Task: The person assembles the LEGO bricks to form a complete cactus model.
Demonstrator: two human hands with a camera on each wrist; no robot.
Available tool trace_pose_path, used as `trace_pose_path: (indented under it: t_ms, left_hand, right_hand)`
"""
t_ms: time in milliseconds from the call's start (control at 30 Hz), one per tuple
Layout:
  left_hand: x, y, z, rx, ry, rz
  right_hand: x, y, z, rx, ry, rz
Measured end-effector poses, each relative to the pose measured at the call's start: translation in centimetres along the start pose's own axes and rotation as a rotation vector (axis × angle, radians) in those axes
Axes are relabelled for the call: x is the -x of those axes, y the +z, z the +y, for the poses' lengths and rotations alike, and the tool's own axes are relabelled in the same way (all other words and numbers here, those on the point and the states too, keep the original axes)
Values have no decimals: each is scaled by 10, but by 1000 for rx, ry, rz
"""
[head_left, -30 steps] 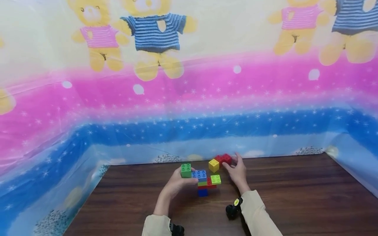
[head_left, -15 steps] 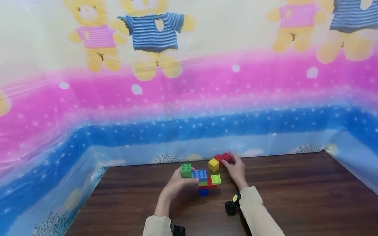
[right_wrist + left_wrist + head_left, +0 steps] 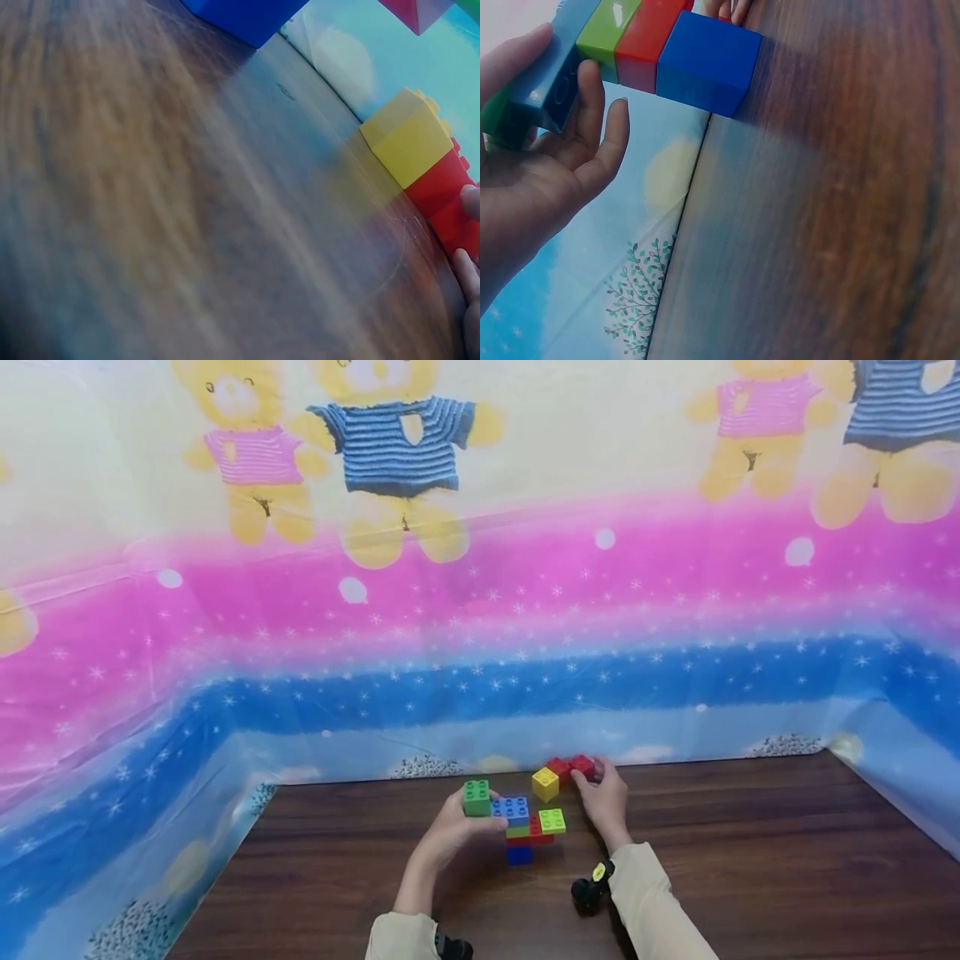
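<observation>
In the head view my left hand [image 3: 448, 828] grips a build of joined toy building bricks by its light blue brick [image 3: 516, 808], thumb along the near side. A green brick [image 3: 476, 797] rises at the left end. Below the light blue one come lime, red and a dark blue brick [image 3: 705, 60] at the bottom. A lime brick [image 3: 552, 821] sits on the red layer's right side. My right hand [image 3: 606, 802] pinches a red brick [image 3: 582, 765] at the table's back edge, between thumb and fingers. Beside it stand another red brick [image 3: 558, 767] and a yellow brick [image 3: 545, 784].
The dark wood table [image 3: 750, 852] ends at the back against a printed cloth [image 3: 480, 693] with bears. A black wrist camera [image 3: 588, 893] sits at the right sleeve, and a dark cable runs along that forearm.
The red brick at my right fingers shows slightly farther right, and the right fingers are drawn in closer around it. My left hand and its build keep their place; the head view shifts a little.
</observation>
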State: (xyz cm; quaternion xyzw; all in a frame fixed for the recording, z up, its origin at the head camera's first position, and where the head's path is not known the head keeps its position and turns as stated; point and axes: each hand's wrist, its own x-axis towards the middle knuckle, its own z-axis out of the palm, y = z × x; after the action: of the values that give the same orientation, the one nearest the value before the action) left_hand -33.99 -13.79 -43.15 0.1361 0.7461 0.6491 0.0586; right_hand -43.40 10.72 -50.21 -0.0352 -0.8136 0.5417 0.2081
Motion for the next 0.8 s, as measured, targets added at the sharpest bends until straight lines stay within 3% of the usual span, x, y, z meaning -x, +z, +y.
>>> trace_pose_path:
  t_ms: [400, 800]
  left_hand:
    - [0, 5, 0, 5, -5, -12]
    - [0, 0, -1, -9, 1, -6]
  right_hand:
    - [11, -8, 2, 39, -13, 37]
    - [20, -10, -2, -45, 30, 109]
